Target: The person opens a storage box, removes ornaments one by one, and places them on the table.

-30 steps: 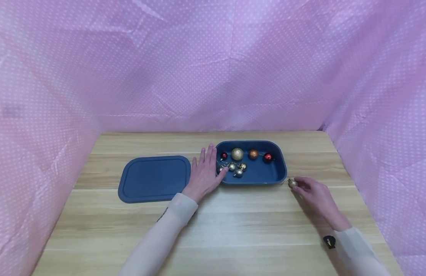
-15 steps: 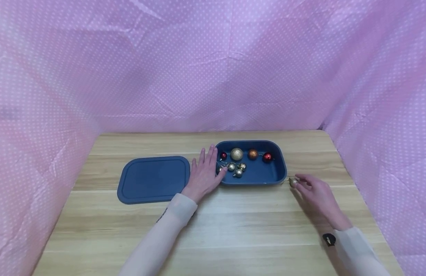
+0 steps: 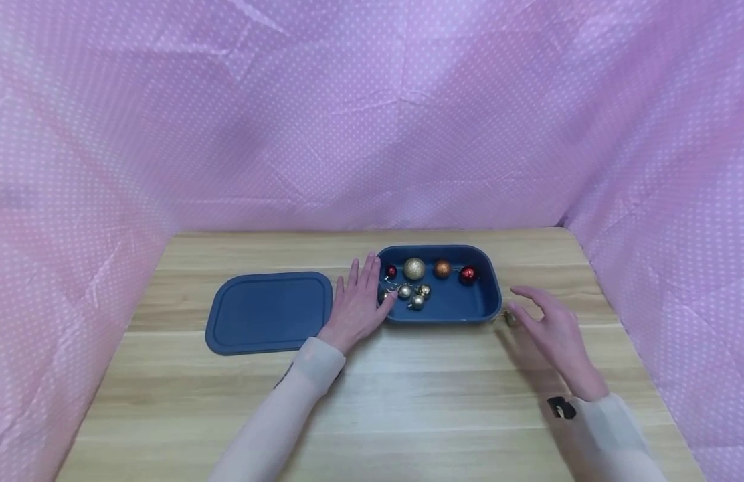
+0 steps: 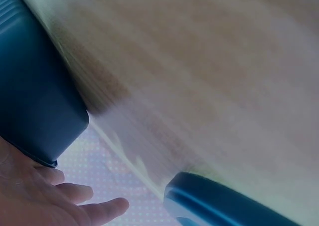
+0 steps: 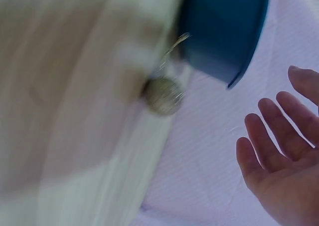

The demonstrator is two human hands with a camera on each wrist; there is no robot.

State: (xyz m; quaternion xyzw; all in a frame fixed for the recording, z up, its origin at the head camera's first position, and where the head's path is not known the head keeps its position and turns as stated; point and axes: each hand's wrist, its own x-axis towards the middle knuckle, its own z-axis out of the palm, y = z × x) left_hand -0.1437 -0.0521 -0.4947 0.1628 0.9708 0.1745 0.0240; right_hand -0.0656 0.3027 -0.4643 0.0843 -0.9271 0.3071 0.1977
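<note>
A blue box [image 3: 456,301] holds several small Christmas baubles: a large gold glitter bauble [image 3: 414,269], an orange bauble [image 3: 442,269], a red bauble [image 3: 468,274] and smaller gold ones. With fingers straight, my left hand [image 3: 355,311] rests against the box's left end, its thumb over the rim. Outside the box's near right corner, a gold glitter bauble [image 5: 164,96] with a string loop lies on the table. My right hand [image 3: 555,335] is just right of that bauble, fingers spread and apart from it, holding nothing. In the head view its thumb partly covers the bauble.
A flat blue lid [image 3: 269,312] lies on the wooden table [image 3: 372,415], left of the box and close to my left hand. Pink dotted cloth [image 3: 372,134] hangs behind the table and along both sides.
My right hand has let go of the gold glitter bauble and opened its fingers, leaving it on the table beside the box. The left hand and the box have stayed in place.
</note>
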